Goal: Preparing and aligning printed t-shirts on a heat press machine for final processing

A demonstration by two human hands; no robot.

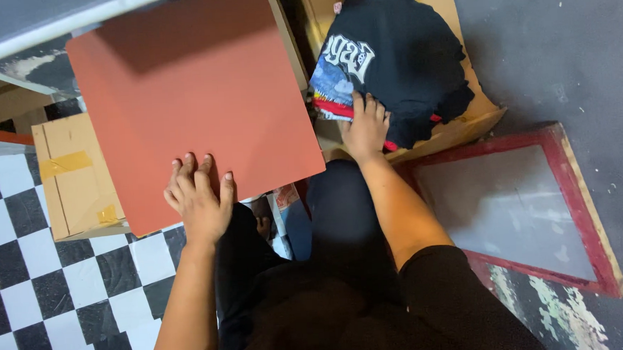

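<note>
- The red-brown board (192,96) is flat and square, tilted with one corner toward the person.
- The left hand (199,197) lies open, fingers spread, flat on the board's near edge.
- The right hand (365,127) rests open on black printed shirts (397,52) piled in a cardboard box (480,115).

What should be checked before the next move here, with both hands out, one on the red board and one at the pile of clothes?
1. Left hand flat on the red board: ok.
2. Right hand on the black printed garment: ok.
3. Right hand's grip closed on the fabric: cannot tell.
4. Garments sit inside the open cardboard box: ok.
5. Red board surface bare: ok.
6. Red-framed screen on the floor lies apart from both hands: ok.
</note>
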